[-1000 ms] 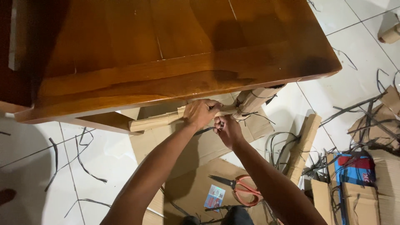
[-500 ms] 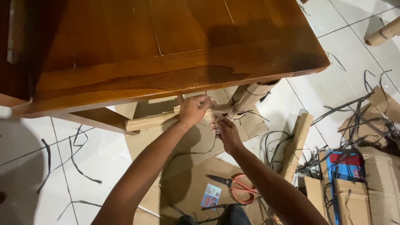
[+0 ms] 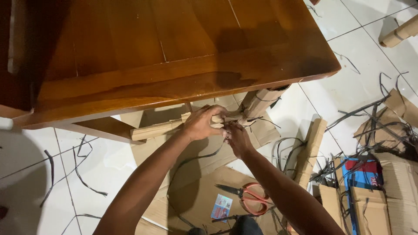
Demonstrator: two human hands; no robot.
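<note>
Orange-handled scissors lie nearest, on flattened cardboard, within reach. Beyond, the left hand clenches the cardboard-wrapped crossbar, apparently steadying it, while the right hand pinches its wrapping beside the wrapped leg. The wooden table overhangs both.

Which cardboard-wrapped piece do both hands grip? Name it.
The horizontal cardboard-wrapped wooden rail under the brown wooden table; the upright wrapped leg beside it and the loose floor pieces go untouched.
</note>
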